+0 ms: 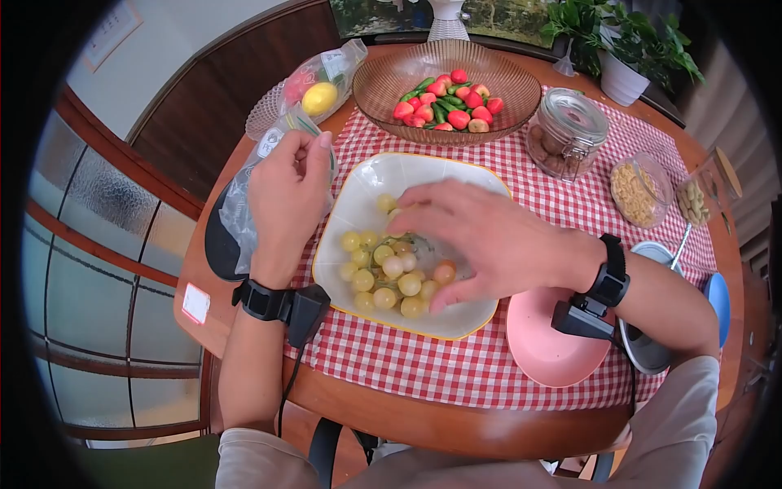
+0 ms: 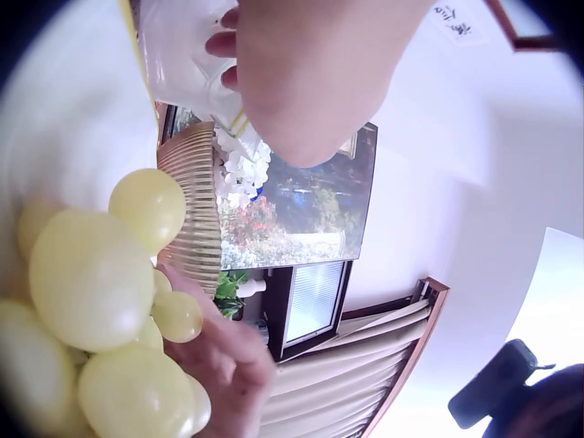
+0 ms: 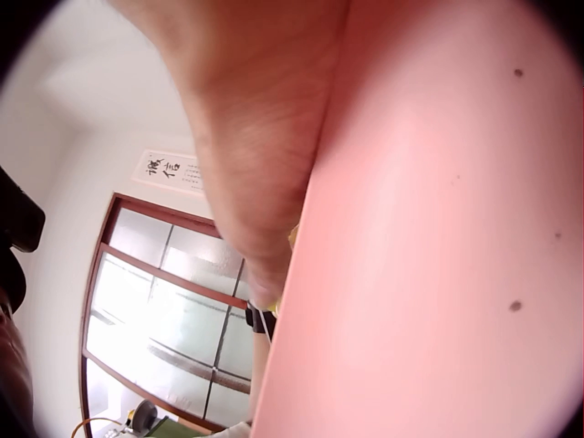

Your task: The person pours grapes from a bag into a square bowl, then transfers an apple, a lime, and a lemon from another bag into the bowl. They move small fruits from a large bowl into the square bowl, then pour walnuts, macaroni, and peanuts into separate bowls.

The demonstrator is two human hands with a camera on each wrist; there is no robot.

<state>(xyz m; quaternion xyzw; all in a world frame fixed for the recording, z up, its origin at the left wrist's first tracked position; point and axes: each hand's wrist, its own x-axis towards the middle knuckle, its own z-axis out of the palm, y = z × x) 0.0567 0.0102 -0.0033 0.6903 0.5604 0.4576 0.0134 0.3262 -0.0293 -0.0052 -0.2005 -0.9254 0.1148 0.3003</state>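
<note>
A bunch of pale green-yellow grapes (image 1: 384, 300) lies in a white square dish with a yellow rim (image 1: 332, 244). Over the grapes my right hand (image 1: 489, 236) is spread, fingers apart and bent a little, the thumb low beside a pinkish grape (image 1: 444, 272). My left hand (image 1: 289, 191) is raised at the dish's left edge, its fingers bent toward the thumb at the top of a clear zip bag (image 1: 240, 208). In the left wrist view, grapes (image 2: 91, 278) fill the lower left and the left hand (image 2: 319, 73) shows above. The right wrist view shows the right hand (image 3: 255, 137) beside a pink surface.
A ribbed bowl (image 1: 379, 90) of red and green produce stands behind the dish, a bag with a lemon (image 1: 319, 99) to its left. On the right are a lidded jar (image 1: 568, 130), a container of yellow pieces (image 1: 638, 194), a pink plate (image 1: 554, 350) and a blue-rimmed bowl (image 1: 652, 359).
</note>
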